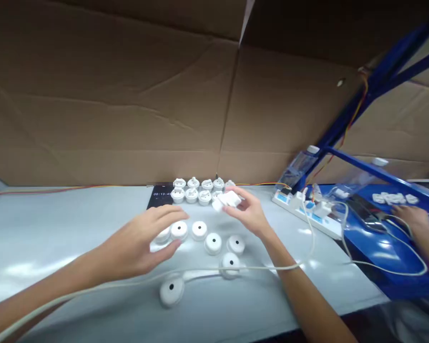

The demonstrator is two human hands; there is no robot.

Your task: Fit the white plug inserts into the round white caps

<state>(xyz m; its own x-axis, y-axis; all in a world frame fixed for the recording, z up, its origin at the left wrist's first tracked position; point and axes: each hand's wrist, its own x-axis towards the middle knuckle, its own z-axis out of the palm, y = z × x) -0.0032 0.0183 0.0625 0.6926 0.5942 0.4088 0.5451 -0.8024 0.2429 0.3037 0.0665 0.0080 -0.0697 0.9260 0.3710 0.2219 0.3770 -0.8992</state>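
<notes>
My right hand (248, 212) pinches a white plastic piece (230, 199) between thumb and fingers, above the table. Its exact kind is hard to make out. My left hand (155, 233) is open, thumb and fingers apart, around the near side of a white round plastic unit (179, 230) with a dark centre hole; whether it touches the unit I cannot tell. Several like units lie in front of me, among them one (213, 243) between my hands and one (172, 291) nearest me. Behind them stand two rows of white round units (191, 195) with pieces on top.
A dark phone (159, 196) showing a timer lies by the rows. A white power strip (307, 213) with plugs and a clear bottle (298, 167) stand right. A white cable (250, 268) crosses before me. Beyond the blue frame (364, 164), another person's hand (413, 219) is near white parts.
</notes>
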